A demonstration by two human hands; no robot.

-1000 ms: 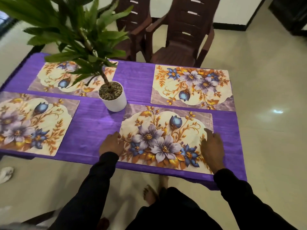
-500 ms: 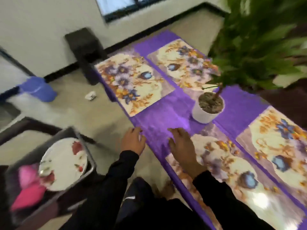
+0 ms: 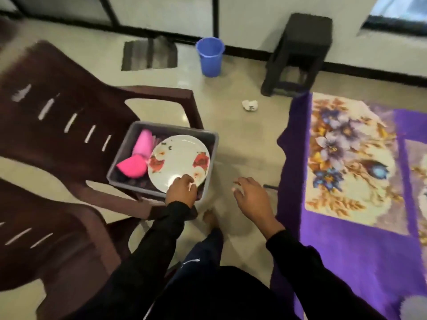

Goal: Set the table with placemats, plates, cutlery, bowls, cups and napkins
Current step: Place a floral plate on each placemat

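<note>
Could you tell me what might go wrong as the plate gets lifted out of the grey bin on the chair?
1. The left hand grips the plate only at its near rim, so it could tip or slip; the right hand hangs free beside it.
2. The grey bin sits near the front edge of the brown chair, so a tug might slide it off.

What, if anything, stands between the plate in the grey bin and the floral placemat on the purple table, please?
Nothing visible does. The left hand already grips the near edge of the plate in the grey bin on the brown chair. Between bin and placemat lies only bare floor, where the open right hand hovers.
</note>
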